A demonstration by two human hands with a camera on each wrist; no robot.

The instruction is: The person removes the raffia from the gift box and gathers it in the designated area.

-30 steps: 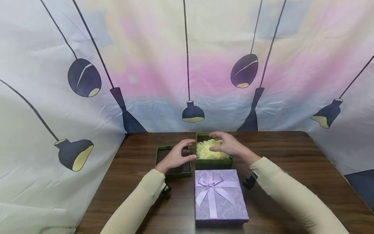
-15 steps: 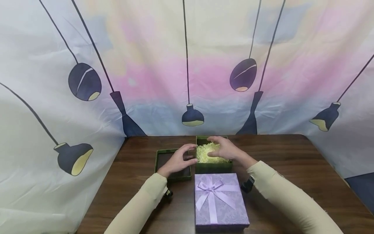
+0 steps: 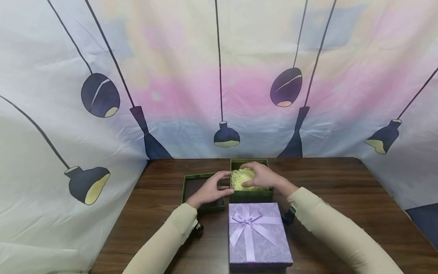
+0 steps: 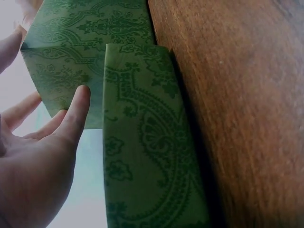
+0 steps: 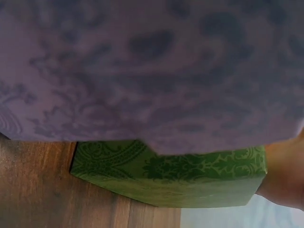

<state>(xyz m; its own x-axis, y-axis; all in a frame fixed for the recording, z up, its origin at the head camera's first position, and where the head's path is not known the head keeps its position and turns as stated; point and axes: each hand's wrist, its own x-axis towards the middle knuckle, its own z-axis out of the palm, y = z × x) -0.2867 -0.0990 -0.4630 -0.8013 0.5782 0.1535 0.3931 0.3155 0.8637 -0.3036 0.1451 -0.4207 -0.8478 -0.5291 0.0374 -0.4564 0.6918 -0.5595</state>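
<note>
A green patterned box (image 3: pixel 251 196) without its lid stands at the back of the table, holding pale yellow shredded paper (image 3: pixel 239 179). My left hand (image 3: pixel 210 189) is at the box's left side, fingers and thumb spread; in the left wrist view the fingertips (image 4: pixel 81 97) meet its wall. Over the shredded paper, inside the box, is my right hand (image 3: pixel 262 176), fingers bent loosely downward; whether the fingertips grip any paper is hidden. An upturned green lid (image 3: pixel 192 184) lies under my left hand and wrist. The right wrist view shows mostly the purple box's side.
In front of the green box stands a closed purple gift box (image 3: pixel 256 236) with a lilac ribbon bow (image 3: pixel 247 217). All of it rests on a dark wooden table (image 3: pixel 328 182). Behind hangs a cloth backdrop (image 3: pixel 191 49) printed with lamps.
My right hand has moved slightly left and lower into the green box. My left hand has shifted slightly right, toward the box's left wall. The boxes and lid stay where they were.
</note>
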